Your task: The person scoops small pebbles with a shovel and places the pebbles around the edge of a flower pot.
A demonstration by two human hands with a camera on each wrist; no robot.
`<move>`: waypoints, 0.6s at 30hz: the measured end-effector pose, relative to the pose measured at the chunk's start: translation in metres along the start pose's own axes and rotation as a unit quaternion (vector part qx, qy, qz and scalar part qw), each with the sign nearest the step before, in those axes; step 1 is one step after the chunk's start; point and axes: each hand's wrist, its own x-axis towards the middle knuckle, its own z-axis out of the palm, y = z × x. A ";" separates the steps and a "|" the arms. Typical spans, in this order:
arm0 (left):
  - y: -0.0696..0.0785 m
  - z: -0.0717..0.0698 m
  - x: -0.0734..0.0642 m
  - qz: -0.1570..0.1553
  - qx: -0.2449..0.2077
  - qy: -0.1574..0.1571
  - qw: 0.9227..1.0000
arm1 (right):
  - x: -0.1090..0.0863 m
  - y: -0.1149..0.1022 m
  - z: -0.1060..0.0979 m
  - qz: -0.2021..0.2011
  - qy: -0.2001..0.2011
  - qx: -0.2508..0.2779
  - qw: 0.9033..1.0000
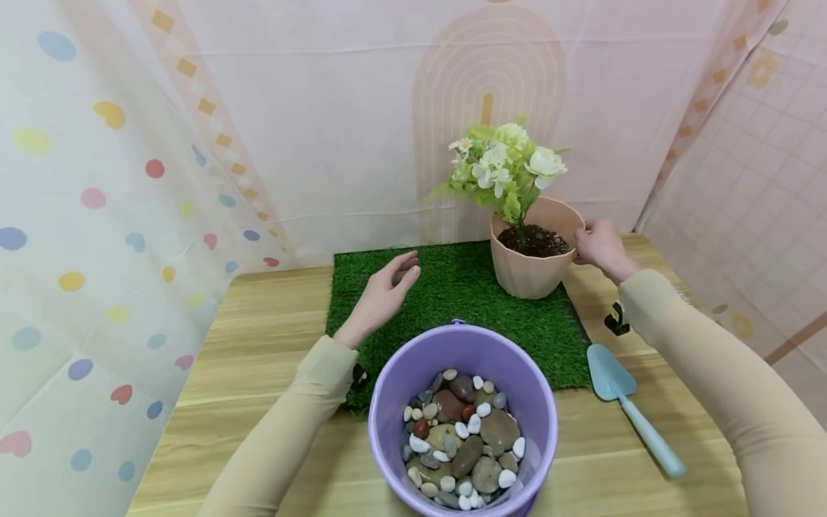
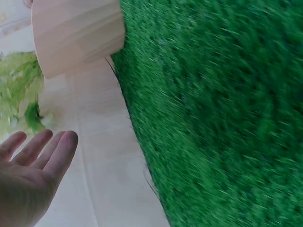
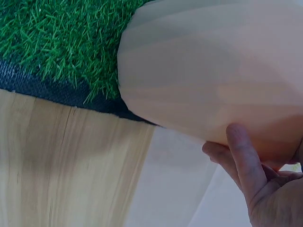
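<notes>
A peach ribbed flower pot [image 1: 531, 276] stands at the back right of the green artificial grass mat [image 1: 446, 283]. It holds dark soil [image 1: 539, 242] and a plant with white flowers [image 1: 504, 164]. My right hand [image 1: 602, 248] grips the pot's right rim. In the right wrist view its fingers [image 3: 244, 156] lie against the outer wall of the pot [image 3: 199, 66]. My left hand [image 1: 382, 291] hovers over the left part of the mat, fingers loosely extended and holding nothing. The left wrist view shows that palm [image 2: 28, 184] apart from the pot [image 2: 78, 35].
A purple bucket [image 1: 544, 409] with assorted pebbles [image 1: 466, 456] stands at the front centre, overlapping the mat's front edge in this view. To its right, a light blue trowel [image 1: 636, 409] lies on the wooden table [image 1: 258, 345]. Patterned cloth [image 1: 310, 129] hangs behind and at both sides.
</notes>
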 end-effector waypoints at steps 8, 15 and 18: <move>0.023 0.016 0.024 -0.007 0.009 -0.050 0.999 | -0.008 -0.005 0.005 -0.027 0.022 0.018 0.999; 0.035 0.021 0.039 -0.010 0.013 -0.057 0.998 | -0.017 -0.024 0.010 -0.037 0.001 0.015 0.999; 0.039 0.022 0.044 -0.019 -0.019 -0.058 0.998 | -0.021 -0.036 0.017 -0.035 -0.018 0.017 0.999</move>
